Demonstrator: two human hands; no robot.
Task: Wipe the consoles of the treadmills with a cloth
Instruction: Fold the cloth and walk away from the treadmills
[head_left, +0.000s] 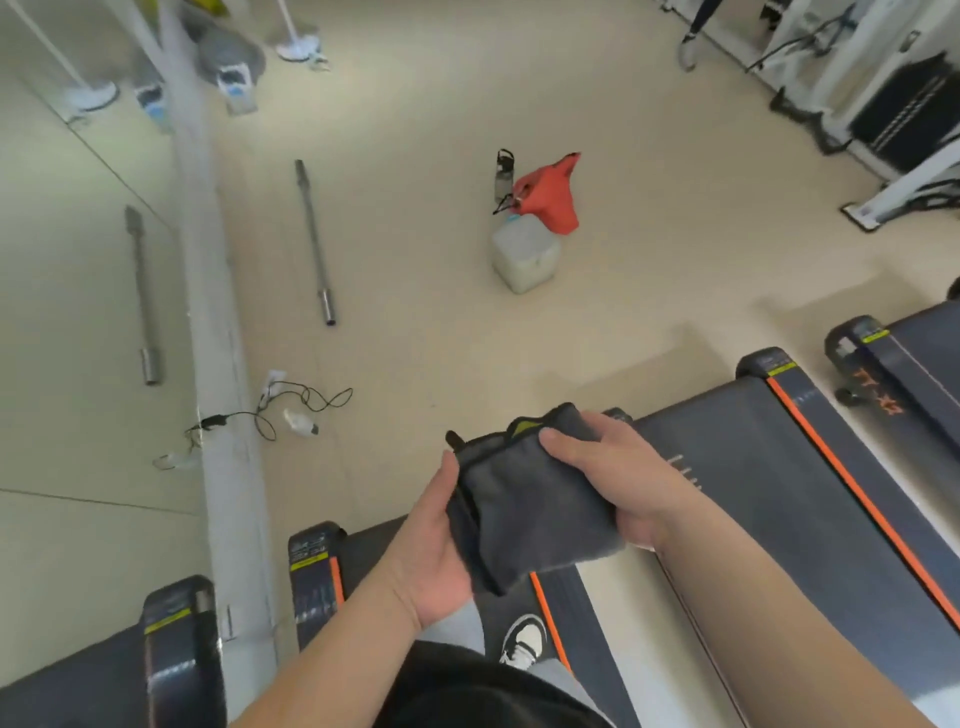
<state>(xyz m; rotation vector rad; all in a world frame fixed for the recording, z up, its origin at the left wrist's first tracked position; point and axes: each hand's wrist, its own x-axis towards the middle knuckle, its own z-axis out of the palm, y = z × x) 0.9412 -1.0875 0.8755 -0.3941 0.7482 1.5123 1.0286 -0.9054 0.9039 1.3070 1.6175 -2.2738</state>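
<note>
We're holding the folded cloth in both hands, fingers gripping its edges; next we need a console.

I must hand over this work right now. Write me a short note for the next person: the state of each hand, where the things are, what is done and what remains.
Left hand: holds the folded grey cloth at its left edge.
Right hand: grips the cloth's right side, thumb on top.
The cloth is held above the rear ends of the treadmills; no console is in view.
Done: no wiping can be seen.
Left: turn to the consoles and wipe each one.
</note>
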